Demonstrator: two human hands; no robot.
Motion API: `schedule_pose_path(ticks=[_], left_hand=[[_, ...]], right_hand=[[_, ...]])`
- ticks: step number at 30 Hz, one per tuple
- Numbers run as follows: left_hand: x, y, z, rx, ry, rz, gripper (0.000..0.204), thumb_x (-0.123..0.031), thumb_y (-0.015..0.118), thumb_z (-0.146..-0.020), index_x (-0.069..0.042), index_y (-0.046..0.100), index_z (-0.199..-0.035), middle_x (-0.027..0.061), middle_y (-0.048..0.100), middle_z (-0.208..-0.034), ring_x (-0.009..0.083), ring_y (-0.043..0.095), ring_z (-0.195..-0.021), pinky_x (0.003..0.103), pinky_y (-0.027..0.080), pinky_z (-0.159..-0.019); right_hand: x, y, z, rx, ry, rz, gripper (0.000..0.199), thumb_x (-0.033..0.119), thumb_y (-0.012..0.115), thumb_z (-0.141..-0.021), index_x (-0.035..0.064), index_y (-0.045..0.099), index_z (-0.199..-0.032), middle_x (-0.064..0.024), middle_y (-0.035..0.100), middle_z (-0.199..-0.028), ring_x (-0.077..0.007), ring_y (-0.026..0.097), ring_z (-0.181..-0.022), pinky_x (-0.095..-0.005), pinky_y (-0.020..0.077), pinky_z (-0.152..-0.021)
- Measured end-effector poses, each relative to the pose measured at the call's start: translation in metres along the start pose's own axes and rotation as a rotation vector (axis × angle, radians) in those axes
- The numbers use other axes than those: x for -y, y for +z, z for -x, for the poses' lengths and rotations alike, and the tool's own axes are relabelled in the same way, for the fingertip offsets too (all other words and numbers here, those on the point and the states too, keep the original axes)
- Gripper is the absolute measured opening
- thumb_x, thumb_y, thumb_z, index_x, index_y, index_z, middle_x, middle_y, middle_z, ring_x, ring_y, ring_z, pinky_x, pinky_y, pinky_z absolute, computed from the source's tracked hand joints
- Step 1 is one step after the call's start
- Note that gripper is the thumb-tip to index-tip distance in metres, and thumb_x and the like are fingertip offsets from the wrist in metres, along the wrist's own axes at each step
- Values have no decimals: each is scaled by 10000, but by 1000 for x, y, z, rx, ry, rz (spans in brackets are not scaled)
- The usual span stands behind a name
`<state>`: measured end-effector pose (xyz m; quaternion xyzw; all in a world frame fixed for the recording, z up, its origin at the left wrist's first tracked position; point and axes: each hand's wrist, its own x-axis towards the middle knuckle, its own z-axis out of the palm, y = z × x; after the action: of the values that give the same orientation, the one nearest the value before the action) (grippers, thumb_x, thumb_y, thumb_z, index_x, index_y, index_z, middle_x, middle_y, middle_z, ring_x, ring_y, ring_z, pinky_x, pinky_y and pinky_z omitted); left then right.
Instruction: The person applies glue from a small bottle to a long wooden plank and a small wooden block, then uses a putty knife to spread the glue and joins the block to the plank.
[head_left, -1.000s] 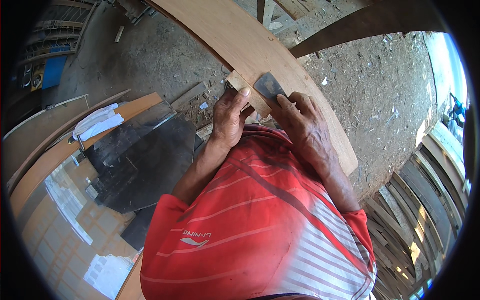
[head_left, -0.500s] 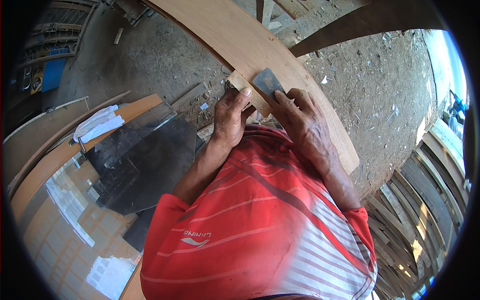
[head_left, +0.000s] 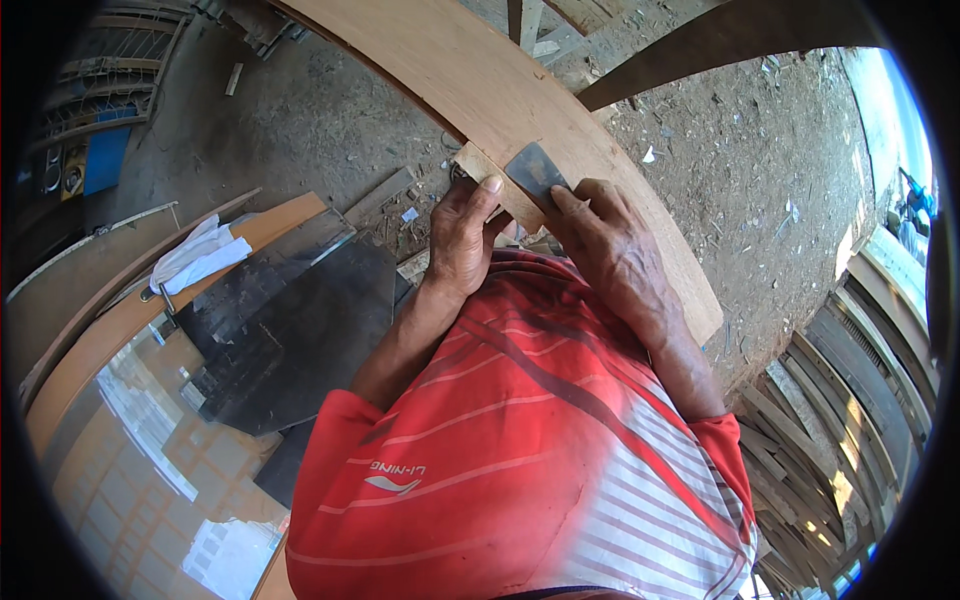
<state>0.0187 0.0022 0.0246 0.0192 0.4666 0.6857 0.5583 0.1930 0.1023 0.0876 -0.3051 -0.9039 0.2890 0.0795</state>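
Observation:
A long brown wooden board (head_left: pixel 430 60) runs from the far left down past my right side. At its near edge, my left hand (head_left: pixel 462 235) grips a short pale wooden piece (head_left: pixel 515 204), thumb pressed on top and the other fingers curled underneath, mostly hidden. My right hand (head_left: pixel 618 235) pinches a flat grey scraper blade (head_left: pixel 534 170) with rounded corners. The blade lies tilted across the pale piece and the board's edge; whether it touches both, I cannot tell.
A dark curved panel (head_left: pixel 730 50) extends beyond the board at the upper right. On the left are a black sheet (head_left: pixel 310 315) and a white cloth (head_left: pixel 200 255) over a curved wooden edge. Stacked wooden slats (head_left: pixel 840 430) lie at the right, and debris litters the dirt floor (head_left: pixel 740 190).
The scraper blade has shifted very slightly, its far end a little nearer to me. Both hands keep their grips; the whole view has moved a touch.

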Motion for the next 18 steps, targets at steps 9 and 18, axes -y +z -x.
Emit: schedule_pose_path(ticks=[9, 18], left_hand=[[4, -10, -3, 53, -16, 22, 354, -265, 696, -1041, -57, 616, -1317, 65, 672, -1204, 162, 674, -1038, 335, 597, -837], [2, -5, -2, 94, 4, 14, 517, -294, 666, -1050, -23, 504, -1458, 120, 559, -1415, 262, 557, -1295, 468, 485, -1075]], right_hand=[[0, -1, 6, -67, 14, -22, 485, 97, 753, -887, 73, 636, -1357, -170, 629, -1146, -380, 640, -1053, -471, 542, -898], [-33, -24, 26, -245, 191, 27, 441, 12, 733, -879, 93, 671, -1308, -166, 642, -1143, -381, 656, -1041, -471, 558, -873]])
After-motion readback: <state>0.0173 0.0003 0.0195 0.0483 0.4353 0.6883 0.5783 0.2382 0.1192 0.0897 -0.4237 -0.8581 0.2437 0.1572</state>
